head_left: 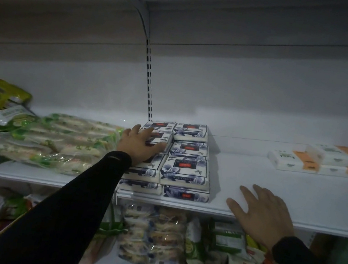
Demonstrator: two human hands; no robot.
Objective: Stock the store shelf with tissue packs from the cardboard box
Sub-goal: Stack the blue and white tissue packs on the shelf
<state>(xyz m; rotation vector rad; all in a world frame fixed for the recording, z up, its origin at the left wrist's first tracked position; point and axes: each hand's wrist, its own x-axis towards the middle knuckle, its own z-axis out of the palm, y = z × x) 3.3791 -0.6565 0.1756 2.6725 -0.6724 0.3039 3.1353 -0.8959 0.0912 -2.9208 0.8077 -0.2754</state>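
The tissue packs (186, 171) — white wrappers printed with blue flowers and a small red label — lie flat in two side-by-side stacked rows at the centre of the frame, running from the front edge of the white shelf (294, 193) toward its back wall. One pack (160, 138) sits atop the left row, slightly askew.

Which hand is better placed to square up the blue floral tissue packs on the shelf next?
Probably the left hand: its fingers already lie on top of the blue floral tissue packs. The right hand rests flat on the bare shelf, apart from them.
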